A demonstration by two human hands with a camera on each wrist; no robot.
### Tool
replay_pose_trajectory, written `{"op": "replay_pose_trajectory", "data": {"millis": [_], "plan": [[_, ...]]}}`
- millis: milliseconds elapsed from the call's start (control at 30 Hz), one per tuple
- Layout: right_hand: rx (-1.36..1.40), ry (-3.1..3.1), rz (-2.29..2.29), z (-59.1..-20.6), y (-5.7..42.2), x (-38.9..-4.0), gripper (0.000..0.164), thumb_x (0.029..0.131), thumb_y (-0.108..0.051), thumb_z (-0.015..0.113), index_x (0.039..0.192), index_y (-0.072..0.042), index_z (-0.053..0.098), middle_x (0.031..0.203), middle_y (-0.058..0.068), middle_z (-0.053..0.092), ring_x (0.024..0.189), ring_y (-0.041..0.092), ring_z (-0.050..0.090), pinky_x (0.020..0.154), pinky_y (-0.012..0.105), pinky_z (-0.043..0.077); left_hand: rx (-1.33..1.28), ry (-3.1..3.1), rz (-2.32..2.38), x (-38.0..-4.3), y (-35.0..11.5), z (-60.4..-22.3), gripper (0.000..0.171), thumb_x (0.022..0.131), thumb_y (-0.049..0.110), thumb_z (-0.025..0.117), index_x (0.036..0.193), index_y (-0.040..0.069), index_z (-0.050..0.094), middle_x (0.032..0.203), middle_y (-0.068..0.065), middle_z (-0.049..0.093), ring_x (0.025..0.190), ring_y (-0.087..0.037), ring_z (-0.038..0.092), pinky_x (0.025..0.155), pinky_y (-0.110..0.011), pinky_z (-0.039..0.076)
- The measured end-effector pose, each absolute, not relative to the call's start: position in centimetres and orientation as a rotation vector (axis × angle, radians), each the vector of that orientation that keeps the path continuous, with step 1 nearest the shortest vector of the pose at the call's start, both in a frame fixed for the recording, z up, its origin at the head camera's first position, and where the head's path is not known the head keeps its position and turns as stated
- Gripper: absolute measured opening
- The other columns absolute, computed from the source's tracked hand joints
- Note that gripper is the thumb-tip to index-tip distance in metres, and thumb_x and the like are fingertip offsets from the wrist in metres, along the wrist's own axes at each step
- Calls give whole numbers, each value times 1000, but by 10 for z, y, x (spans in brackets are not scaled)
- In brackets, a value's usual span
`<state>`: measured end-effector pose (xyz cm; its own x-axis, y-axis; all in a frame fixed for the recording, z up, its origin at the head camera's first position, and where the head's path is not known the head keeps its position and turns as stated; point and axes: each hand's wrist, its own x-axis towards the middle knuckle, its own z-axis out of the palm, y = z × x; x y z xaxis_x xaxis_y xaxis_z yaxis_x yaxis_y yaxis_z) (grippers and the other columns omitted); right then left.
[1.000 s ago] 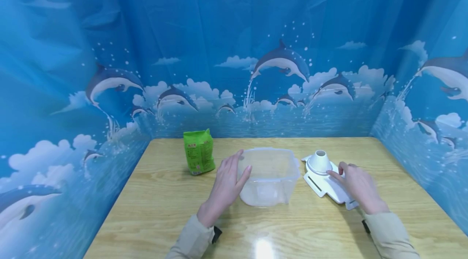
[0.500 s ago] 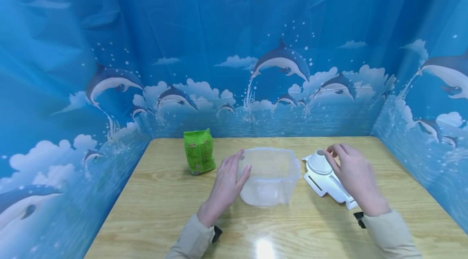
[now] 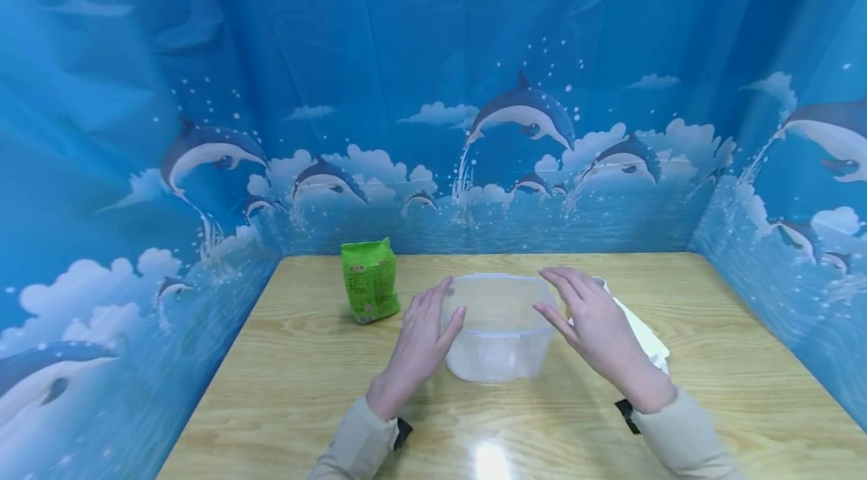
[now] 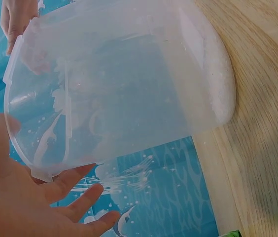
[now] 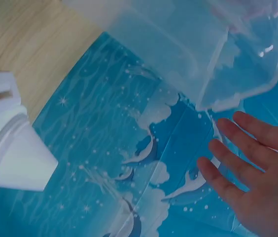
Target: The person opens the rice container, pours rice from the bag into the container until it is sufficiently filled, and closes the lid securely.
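Note:
A clear plastic container [image 3: 497, 358] with a rounded base stands on the table between both hands. My left hand [image 3: 421, 333] touches its left rim with fingers extended; in the left wrist view, the thumb tip shows through the clear wall. Fingers spread and holding nothing, my right hand [image 3: 599, 329] is beside the right rim, with a small gap visible in the right wrist view. Partly hidden behind that hand lies a white lid [image 3: 646, 337]. Its cone-shaped spout [image 5: 28, 155] shows plainly in the right wrist view.
A green printed bag [image 3: 370, 284] stands upright at the back left of the wooden table [image 3: 284, 390]. A blue dolphin-print curtain [image 3: 406, 51] hangs behind the table and along both sides.
My right hand has let go of the white lid, risen from it and moved left to the container's right side, its fingers straightening. The left hand stays in place.

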<state>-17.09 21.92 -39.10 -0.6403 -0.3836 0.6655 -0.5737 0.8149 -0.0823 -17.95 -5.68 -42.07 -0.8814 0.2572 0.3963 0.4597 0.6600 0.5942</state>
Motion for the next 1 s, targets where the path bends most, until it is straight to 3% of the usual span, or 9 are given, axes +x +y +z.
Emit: {"op": "replay_pose_trajectory", "data": {"millis": [133, 300, 800, 1000], "plan": [[742, -2421, 352, -397, 209, -170, 59, 102, -41, 58, 143, 1, 53, 145, 19, 54, 134, 38, 50, 107, 57, 44, -573, -2607, -1039, -180, -56, -421, 60, 107, 43, 44, 155, 7, 36, 144, -11, 56, 140, -35, 42, 118, -54, 32], [701, -2557, 344, -404, 201, -167, 56, 103, -30, 57, 149, 1, 46, 154, 19, 46, 142, 37, 43, 112, 55, 40, -579, -2606, -1047, -179, -56, -421, 61, 107, 44, 43, 155, 6, 36, 144, -12, 56, 140, -35, 42, 118, -55, 32], [651, -2631, 293, -407, 196, -166, 55, 106, -30, 49, 152, -1, 42, 158, 16, 41, 146, 33, 38, 119, 55, 31, -567, -2567, -1077, -182, -61, -417, 64, 106, 45, 47, 155, 5, 36, 153, -17, 46, 141, -36, 42, 119, -55, 29], [658, -2618, 279, -407, 195, -166, 55, 105, -27, 52, 151, 1, 44, 157, 16, 43, 146, 34, 39, 119, 54, 31, -522, -2324, -1078, -189, -79, -405, 51, 104, 30, 57, 147, 3, 47, 142, -15, 56, 132, -33, 51, 112, -52, 41]]}}
